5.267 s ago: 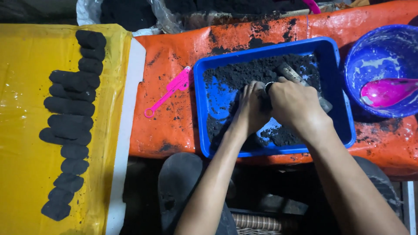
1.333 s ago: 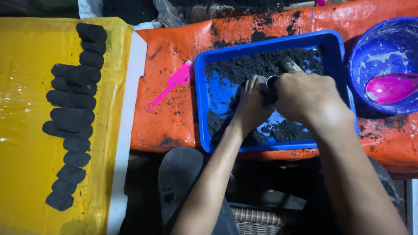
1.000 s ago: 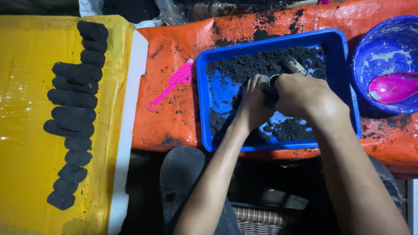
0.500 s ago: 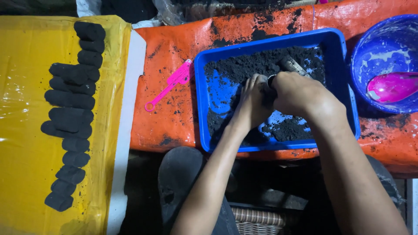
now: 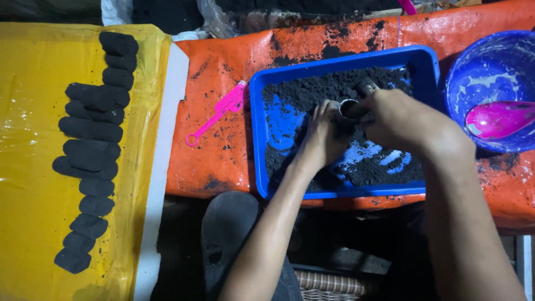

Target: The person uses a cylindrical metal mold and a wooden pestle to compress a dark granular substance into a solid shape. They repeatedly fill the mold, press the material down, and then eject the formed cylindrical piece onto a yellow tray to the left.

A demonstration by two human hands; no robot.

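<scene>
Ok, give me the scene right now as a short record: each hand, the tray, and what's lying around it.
left hand: in the blue tray, pressed against a small metal tube, fingers in black powder
right hand: gripping the metal tube from the right
tray contents: black powder, bare blue patches in the middle
left of tray: pink scoop on the orange sheet
far left: row of black pressed pieces on a yellow sheet
right: blue bowl with a pink spoon inside

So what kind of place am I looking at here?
Probably a small makeshift workshop for hand-pressing charcoal-like briquettes: a blue tray of black powder, dark pressed cylinders lined up on yellow sheeting, and an orange tarp as the work surface.
</scene>
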